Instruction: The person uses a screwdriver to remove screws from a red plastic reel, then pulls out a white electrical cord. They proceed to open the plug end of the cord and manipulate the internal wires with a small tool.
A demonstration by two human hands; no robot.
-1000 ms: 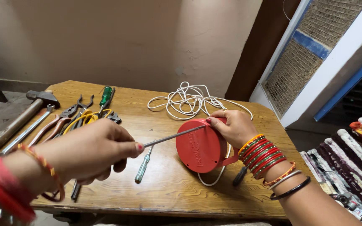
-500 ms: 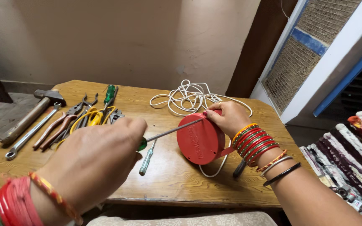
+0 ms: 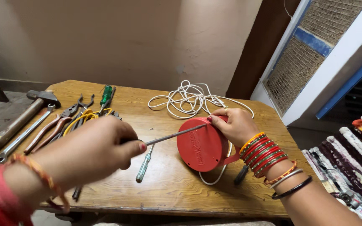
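We held a red round case on its edge with our right hand, fingers curled over its top rim, so the flat face turned toward our left hand. That hand was closed around the handle of a screwdriver, whose thin metal shaft ran across to the case, the tip touching the face near its upper edge. A white cord lay in a loose coil just beyond our right hand, and a loop of it showed below the case. Under the shaft, between our hands, a small clear-handled screwdriver lay on the wooden table. Beyond our left hand were pliers, a green-handled screwdriver, a spanner and a hammer.
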